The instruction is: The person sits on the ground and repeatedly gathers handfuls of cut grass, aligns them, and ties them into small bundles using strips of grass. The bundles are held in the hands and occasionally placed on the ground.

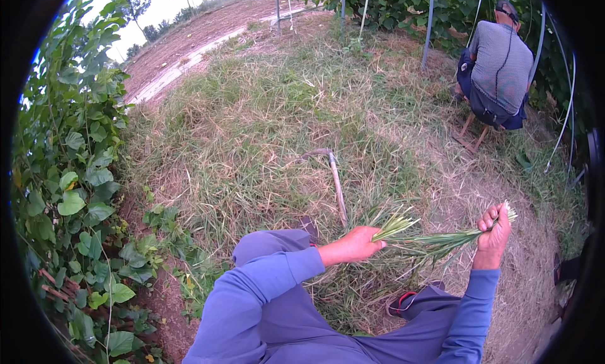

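My left hand [361, 244] is closed around a bundle of cut grass stalks [396, 226], their pale ends fanning out past the fingers. Off to the right, my right hand [494, 229] grips a second bunch of long green grass [449, 243] near its pale ends, which stick up above the fist. The leafy parts of the two bunches meet between the hands, over loose grass on the ground. A sickle [336, 184] with a wooden handle and a curved, worn blade lies on the grass ahead of my left hand, touched by neither hand.
Another person [503, 66] sits on a low wooden stool [470, 136] at the upper right, back turned. Leafy vines [85, 194] climb along the left side. Poles [429, 28] stand before foliage at the back. My shoe [401, 303] rests on the grass.
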Tool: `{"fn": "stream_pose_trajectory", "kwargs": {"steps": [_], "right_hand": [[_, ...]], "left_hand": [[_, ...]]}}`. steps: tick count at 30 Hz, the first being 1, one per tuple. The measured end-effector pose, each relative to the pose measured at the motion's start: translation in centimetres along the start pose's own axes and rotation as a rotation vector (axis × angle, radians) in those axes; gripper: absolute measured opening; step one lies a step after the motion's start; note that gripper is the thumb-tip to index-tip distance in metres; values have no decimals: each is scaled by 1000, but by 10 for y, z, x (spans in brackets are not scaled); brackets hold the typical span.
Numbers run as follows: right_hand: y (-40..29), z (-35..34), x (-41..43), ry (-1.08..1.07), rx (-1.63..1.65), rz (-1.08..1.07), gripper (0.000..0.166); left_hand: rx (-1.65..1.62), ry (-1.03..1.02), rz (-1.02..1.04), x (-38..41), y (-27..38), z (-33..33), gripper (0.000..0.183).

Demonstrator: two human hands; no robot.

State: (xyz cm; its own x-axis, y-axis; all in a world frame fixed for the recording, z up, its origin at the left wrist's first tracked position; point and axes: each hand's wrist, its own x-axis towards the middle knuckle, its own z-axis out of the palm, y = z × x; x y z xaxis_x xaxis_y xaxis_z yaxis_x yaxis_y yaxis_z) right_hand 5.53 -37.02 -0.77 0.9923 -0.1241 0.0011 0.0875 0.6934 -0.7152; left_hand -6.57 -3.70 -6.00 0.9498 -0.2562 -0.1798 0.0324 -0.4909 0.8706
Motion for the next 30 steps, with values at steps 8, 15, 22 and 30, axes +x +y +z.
{"fn": "stream_pose_trajectory", "kwargs": {"steps": [8,15,22,30], "right_hand": [[-4,-4,3,31,-6,-22,22],[-25,-21,13,138,-30,-163,22],[-34,-25,14,225,-103,-236,27],[-24,-1,4,232,-201,-270,32]], "left_hand": [[-455,-35,-210,3,7,-18,20],[-555,117,-221,-3,10,-42,13],[-718,442,-175,-4,5,-61,14],[-662,650,-65,3,2,-68,17]]}}
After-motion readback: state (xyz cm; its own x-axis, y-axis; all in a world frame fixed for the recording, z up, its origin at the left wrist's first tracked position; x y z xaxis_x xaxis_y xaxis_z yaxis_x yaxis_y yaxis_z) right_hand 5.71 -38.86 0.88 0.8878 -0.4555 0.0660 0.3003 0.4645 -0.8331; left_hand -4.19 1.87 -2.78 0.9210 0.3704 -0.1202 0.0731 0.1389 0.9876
